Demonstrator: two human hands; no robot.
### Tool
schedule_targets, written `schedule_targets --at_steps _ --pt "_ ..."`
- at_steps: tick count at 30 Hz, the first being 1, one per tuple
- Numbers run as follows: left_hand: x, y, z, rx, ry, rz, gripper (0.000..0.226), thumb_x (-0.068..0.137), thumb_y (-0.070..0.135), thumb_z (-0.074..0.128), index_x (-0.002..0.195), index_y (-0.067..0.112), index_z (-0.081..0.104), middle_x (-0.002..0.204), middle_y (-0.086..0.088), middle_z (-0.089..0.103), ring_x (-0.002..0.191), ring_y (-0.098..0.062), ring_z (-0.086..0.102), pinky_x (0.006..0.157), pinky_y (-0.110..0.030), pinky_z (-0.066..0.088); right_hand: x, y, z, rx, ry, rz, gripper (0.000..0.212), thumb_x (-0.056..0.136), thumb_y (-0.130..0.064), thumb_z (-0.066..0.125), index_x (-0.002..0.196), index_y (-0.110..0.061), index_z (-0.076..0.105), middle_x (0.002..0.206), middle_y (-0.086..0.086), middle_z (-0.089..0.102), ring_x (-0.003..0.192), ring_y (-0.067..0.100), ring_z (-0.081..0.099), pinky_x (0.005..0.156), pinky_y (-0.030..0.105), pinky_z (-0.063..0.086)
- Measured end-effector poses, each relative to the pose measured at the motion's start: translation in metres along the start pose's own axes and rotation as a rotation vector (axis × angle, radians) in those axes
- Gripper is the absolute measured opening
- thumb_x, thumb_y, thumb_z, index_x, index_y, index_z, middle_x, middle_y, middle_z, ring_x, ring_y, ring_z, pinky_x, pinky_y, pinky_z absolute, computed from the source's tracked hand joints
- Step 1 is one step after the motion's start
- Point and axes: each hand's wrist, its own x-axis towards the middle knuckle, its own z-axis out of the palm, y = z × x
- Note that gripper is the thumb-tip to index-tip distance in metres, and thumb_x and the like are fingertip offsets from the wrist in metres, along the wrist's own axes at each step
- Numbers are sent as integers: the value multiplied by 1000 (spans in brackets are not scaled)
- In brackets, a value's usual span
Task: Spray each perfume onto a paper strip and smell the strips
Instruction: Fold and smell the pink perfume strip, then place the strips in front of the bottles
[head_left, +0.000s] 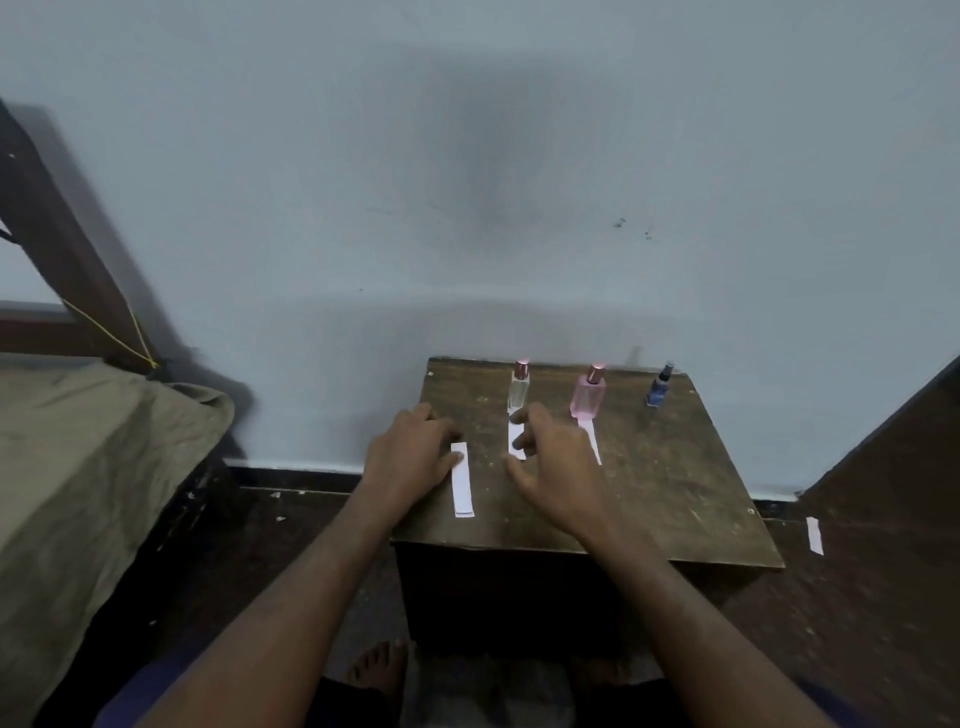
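White strips (462, 480) under both hands (410, 452)

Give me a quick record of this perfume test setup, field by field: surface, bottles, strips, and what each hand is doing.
surface: small wooden table against a pale wall
bottles: clear bottle, pink bottle, small blue bottle, all upright in a row at the back
strips: left strip; middle strip in front of the clear bottle; right strip in front of the pink bottle; one more strip on the floor
left hand: rests on the top end of the left strip
right hand: fingers spread over the middle strip, holding nothing
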Motion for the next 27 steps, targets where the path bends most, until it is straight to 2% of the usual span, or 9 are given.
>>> schedule_targets --at_steps 1,4,11,16,19,21,22,25,27 --pt "-2 0 1 -29 -2 -13 35 95 48 68 129 40 65 126 5 54 123 -22 53 87 -42 55 -3 -3 5 -12 -25 12 42 89 -31 76 126 -20 59 101 -1 75 93 16 71 84 38 59" --pt "-5 1 -1 -68 -8 -35 33 95 45 69 127 39 65 125 3 54 123 -22 53 89 -42 53 -10 -15 14 -7 -87 74 38 91 -31 75 123 -16 61 101 1 74 95 20 71 84 39 58" --pt "-4 5 8 -111 4 -63 25 97 36 69 121 30 66 126 1 53 122 -21 52 86 -39 51 -14 -16 28 60 -97 206 30 91 -24 75 119 -16 65 98 -2 73 88 14 72 86 38 60" --pt "-9 1 12 -220 121 10 6 93 32 71 95 33 65 101 14 65 101 -12 62 73 -32 51 -1 -11 39 80 -108 224 25 92 -19 71 117 -15 69 96 -2 76 86 13 72 88 37 59" --pt "-18 -8 9 -380 60 90 10 89 32 77 89 33 67 87 18 72 86 0 67 76 -34 59 2 -7 40 131 -136 231 28 92 -22 74 119 -15 72 99 -3 78 86 8 73 83 20 55" --pt "-29 -11 1 -516 28 127 13 88 31 82 92 30 69 86 16 74 83 1 70 74 -27 59 0 -9 38 214 -181 221 28 91 -30 79 117 -18 76 100 -7 79 85 0 73 73 6 48" --pt "-36 -9 -4 -586 45 114 14 88 29 83 95 29 71 86 15 75 83 -1 71 72 -21 57 0 -11 35 276 -213 220 26 90 -32 81 114 -20 78 98 -9 79 84 -3 73 71 5 48" --pt "-53 -4 -13 -716 178 45 18 87 19 84 101 24 74 90 14 75 88 -1 72 72 -12 53 -1 -16 28 419 -283 195 16 91 -26 81 106 -20 82 89 -9 81 76 -5 73 67 12 51" --pt "-58 -2 -18 -756 243 22 19 89 15 82 106 22 74 95 13 76 91 0 72 74 -12 55 1 -15 26 402 -288 184 12 91 -24 81 103 -23 82 85 -8 80 75 2 74 69 25 59"
